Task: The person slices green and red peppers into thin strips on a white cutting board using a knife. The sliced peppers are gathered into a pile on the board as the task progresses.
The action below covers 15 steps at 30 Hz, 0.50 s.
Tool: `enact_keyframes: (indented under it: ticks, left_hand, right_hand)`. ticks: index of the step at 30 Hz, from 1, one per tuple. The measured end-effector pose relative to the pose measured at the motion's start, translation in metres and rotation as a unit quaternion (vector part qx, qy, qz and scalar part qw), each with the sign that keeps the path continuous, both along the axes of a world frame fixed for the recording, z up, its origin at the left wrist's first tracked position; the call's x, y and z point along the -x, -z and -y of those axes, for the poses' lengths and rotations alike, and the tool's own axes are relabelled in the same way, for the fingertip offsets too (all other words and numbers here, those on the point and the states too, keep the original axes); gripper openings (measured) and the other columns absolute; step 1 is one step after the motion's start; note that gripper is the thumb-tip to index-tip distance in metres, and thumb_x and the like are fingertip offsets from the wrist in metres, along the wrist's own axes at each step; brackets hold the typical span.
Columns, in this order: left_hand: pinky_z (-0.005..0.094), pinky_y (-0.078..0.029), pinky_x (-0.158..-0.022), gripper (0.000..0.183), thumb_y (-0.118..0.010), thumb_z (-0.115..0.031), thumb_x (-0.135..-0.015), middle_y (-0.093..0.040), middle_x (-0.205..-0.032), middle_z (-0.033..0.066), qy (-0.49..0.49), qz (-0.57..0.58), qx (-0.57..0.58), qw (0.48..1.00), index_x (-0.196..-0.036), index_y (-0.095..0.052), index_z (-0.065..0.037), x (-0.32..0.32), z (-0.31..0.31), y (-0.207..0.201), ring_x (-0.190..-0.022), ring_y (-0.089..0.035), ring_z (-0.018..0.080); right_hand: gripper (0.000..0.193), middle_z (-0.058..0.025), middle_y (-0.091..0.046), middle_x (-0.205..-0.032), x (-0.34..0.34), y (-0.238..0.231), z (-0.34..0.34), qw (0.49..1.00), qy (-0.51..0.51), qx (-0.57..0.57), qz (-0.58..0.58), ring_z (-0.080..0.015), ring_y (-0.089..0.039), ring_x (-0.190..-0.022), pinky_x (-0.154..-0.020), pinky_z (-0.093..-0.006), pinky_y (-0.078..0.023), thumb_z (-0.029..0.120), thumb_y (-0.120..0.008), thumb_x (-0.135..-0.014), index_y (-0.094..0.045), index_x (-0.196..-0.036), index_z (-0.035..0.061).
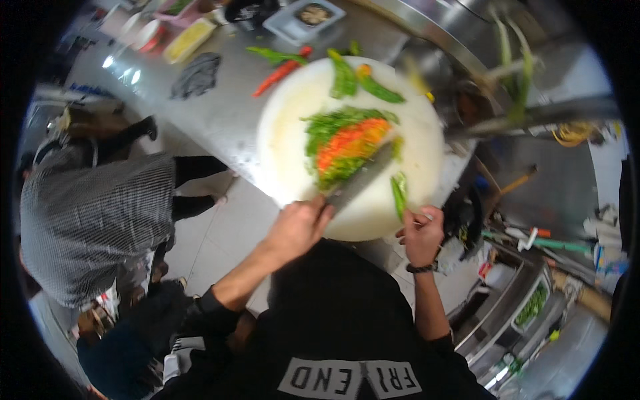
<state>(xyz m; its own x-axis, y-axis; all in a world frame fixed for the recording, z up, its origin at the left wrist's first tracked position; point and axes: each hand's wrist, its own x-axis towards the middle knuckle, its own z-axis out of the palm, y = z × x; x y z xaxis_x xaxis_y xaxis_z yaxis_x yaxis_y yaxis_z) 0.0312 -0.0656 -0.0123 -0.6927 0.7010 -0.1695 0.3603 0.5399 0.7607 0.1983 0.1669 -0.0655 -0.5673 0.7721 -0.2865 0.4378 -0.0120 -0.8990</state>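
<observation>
Left hand (300, 225) grasping a knife (362, 179) (handle hidden), blurry chopped peppers (348, 145) just beyond, right hand (423, 233) pinching a green pepper (399, 191).

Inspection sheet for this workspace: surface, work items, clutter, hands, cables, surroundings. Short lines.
Surface: round white cutting board on a shiny steel table.
Work items: grey-bladed metal knife at the edge of a heap of chopped green and orange-red vegetables; slender green pepper near the board's lower right edge.
Clutter: crumpled dark-grey cloth, yellow rectangular container, pale blue-grey rectangular tray, all beyond the board.
Hands: left hand closed on the knife; right hand at the green pepper's near end, grip unclear.
Cables: nothing seen for certain.
Surroundings: person in grey patterned clothing at left.
</observation>
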Motion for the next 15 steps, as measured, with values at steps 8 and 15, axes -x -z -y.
enact_keyframes:
  ticks: [8, 15]
  left_hand:
    - [0.0547, -0.051, -0.061, 0.020, -0.069, -0.008, -0.102, -0.066, -0.074, 0.0283, 0.021, -0.032, 0.020, 0.999, -0.091, -0.057, 0.004, -0.028, -0.001, -0.031, -0.069, -0.066, 0.0506]
    - [0.0571, -0.057, -0.065, 0.018, -0.066, -0.015, -0.104, -0.071, -0.079, 0.0266, 0.047, -0.060, 0.077, 0.994, -0.100, -0.059, 0.002, -0.041, -0.025, -0.023, -0.072, -0.070, 0.0496]
  right_hand:
    - [0.027, -0.0162, -0.071, -0.089, -0.001, -0.018, -0.001, 0.899, -0.193, -0.390, -0.047, -0.0372, -0.071, -0.080, -0.071, -0.0446, -0.058, 0.008, -0.080, -0.091, -0.062, -0.108, -0.0010]
    - [0.023, -0.0160, -0.071, -0.123, 0.014, -0.015, -0.031, 0.793, -0.393, -0.455, -0.096, -0.0351, -0.066, -0.111, -0.095, -0.0442, -0.058, 0.000, -0.071, -0.084, -0.070, -0.107, -0.0002]
